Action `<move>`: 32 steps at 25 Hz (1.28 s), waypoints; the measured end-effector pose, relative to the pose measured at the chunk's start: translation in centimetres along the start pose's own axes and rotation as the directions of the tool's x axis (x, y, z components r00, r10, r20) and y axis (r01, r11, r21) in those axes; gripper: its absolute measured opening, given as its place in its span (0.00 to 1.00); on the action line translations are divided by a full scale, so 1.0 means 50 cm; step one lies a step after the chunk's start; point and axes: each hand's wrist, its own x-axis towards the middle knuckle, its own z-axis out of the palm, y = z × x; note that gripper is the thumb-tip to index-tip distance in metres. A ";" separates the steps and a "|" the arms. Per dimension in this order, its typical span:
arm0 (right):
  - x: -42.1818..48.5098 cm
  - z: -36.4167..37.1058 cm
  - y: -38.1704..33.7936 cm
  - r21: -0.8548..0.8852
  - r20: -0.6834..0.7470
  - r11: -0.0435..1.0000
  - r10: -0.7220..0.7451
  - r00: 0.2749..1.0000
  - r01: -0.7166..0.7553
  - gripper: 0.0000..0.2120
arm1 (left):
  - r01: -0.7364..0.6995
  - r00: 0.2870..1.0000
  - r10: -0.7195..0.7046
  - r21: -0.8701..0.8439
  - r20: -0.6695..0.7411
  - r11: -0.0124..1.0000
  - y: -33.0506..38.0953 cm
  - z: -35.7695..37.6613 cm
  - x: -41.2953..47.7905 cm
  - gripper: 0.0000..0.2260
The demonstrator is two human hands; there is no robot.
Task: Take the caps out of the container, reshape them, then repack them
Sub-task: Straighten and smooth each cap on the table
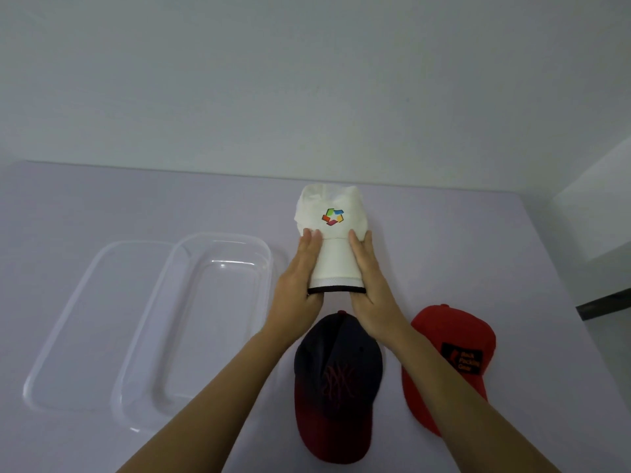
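Note:
A white cap (333, 216) with a multicoloured logo sits on the table, its brim pointing toward me. My left hand (300, 278) presses the brim's left side and my right hand (368, 285) presses its right side, curving the brim between the palms. A navy cap with a dark red brim (336, 380) lies nearer to me, partly under my right wrist. A red cap with a black patch (450, 356) lies to its right. The clear plastic container (194, 322) stands empty at the left.
The container's clear lid (78, 322) lies flat at its left, partly under it. The pale table (461, 240) ends at a wall behind the white cap and at an edge on the right.

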 end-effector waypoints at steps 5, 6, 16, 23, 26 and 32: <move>-0.001 0.039 -0.029 0.194 -0.053 0.981 0.030 0.998 -0.020 0.29 | 0.231 0.968 -0.253 -0.362 -0.012 0.903 0.050 0.017 0.005 0.18; -0.002 0.051 -0.035 0.222 -0.067 0.975 0.022 0.998 -0.006 0.29 | 0.231 0.964 -0.264 -0.390 -0.032 0.891 0.060 0.028 -0.002 0.17; -0.019 -0.053 0.029 -0.276 0.081 0.940 -0.183 0.980 0.198 0.36 | 0.169 0.967 -0.154 -0.056 0.204 0.984 0.012 -0.127 0.045 0.38; -0.015 -0.037 0.035 -0.530 0.165 0.758 -0.349 0.923 0.381 0.41 | 0.189 0.889 -0.196 0.060 0.414 0.980 0.054 -0.146 0.138 0.12; -0.012 -0.029 0.034 -0.585 0.121 0.736 -0.336 0.934 0.340 0.43 | 0.151 0.900 -0.134 -0.007 0.415 0.989 0.072 -0.144 0.141 0.13; 0.023 -0.043 0.012 0.047 -0.286 0.975 0.222 0.932 -0.218 0.35 | 0.066 0.943 -0.043 -0.059 0.331 0.996 0.129 -0.149 0.155 0.16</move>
